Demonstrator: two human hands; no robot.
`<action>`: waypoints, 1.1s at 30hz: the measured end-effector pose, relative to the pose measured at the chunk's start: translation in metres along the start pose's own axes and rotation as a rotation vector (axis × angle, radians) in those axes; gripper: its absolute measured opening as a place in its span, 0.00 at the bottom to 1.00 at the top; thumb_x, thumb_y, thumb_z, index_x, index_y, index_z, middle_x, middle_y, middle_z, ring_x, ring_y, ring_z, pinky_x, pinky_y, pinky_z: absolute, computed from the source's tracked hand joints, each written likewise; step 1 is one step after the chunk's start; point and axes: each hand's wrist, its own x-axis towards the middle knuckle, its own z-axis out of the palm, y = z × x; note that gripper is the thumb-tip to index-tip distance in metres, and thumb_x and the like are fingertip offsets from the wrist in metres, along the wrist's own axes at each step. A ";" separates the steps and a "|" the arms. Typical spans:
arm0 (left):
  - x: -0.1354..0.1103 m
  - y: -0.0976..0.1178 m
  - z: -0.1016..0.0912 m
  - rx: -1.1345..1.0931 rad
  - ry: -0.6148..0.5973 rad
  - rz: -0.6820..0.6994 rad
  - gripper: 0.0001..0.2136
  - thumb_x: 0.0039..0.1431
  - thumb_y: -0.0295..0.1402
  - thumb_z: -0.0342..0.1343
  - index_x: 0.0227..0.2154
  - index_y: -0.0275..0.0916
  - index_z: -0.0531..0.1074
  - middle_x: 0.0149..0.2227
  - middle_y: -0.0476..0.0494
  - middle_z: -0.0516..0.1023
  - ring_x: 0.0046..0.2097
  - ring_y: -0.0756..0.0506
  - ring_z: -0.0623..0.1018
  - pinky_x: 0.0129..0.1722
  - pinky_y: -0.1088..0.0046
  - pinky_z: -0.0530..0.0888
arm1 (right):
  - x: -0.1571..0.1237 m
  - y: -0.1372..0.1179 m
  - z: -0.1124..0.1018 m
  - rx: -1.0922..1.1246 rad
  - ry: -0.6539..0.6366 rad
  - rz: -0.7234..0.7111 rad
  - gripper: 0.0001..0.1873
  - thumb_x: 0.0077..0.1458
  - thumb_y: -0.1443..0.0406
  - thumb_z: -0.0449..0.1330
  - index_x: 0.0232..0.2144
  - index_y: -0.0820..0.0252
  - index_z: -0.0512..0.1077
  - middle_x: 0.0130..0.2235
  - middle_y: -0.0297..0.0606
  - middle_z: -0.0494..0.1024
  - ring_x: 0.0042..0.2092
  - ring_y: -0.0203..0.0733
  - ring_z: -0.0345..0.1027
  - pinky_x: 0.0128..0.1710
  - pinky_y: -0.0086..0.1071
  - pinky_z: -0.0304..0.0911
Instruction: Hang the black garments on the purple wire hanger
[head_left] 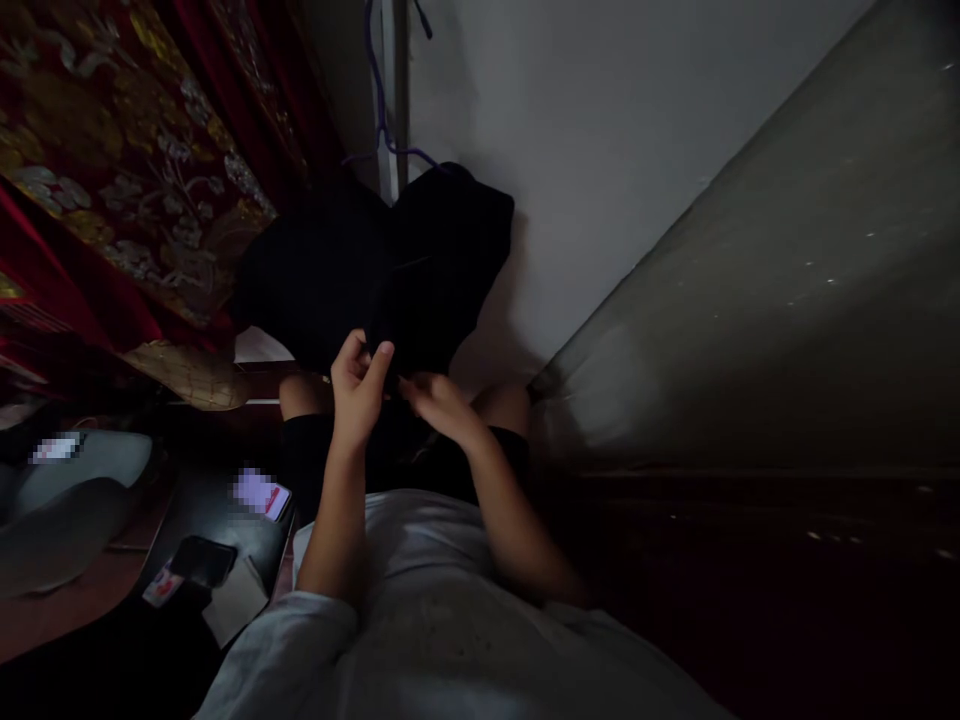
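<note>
A black garment (322, 260) hangs in front of me from a purple clothes hanger (384, 140). Its exact cut is lost in the dark. My left hand (360, 385) is closed on the garment's lower part, thumb pointing up. Close by on the right, my right hand (442, 402) has its fingers pinched together at the same dark cloth, slightly blurred. Both hands are just above my lap, and the fabric between them is too dark to make out in detail.
A red cloth with gold and silver embroidery (112, 150) hangs at the left. On a dark seat (217, 500) are a lit phone (259, 494), a dark phone-like object (202, 561) and a pale paper-like piece (236, 603). A pale wall (600, 120) rises ahead.
</note>
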 end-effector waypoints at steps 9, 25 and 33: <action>-0.006 0.001 -0.016 -0.052 0.025 0.041 0.15 0.61 0.46 0.66 0.41 0.42 0.71 0.34 0.46 0.73 0.36 0.47 0.78 0.34 0.75 0.76 | -0.004 0.000 0.015 0.101 -0.125 0.080 0.19 0.60 0.56 0.55 0.25 0.62 0.72 0.15 0.29 0.65 0.16 0.30 0.56 0.20 0.27 0.51; -0.014 -0.068 -0.036 0.421 -0.207 0.035 0.07 0.59 0.29 0.60 0.39 0.37 0.71 0.38 0.42 0.78 0.43 0.44 0.79 0.47 0.69 0.75 | 0.002 0.009 0.005 0.293 0.039 0.074 0.11 0.46 0.58 0.58 0.27 0.62 0.72 0.17 0.28 0.65 0.18 0.30 0.56 0.18 0.26 0.50; -0.020 -0.089 -0.016 0.326 -0.080 0.098 0.06 0.64 0.34 0.58 0.40 0.37 0.72 0.39 0.42 0.77 0.42 0.45 0.79 0.44 0.71 0.75 | 0.003 0.004 0.009 0.479 0.118 0.052 0.10 0.48 0.60 0.60 0.23 0.61 0.70 0.17 0.30 0.65 0.18 0.28 0.52 0.17 0.25 0.43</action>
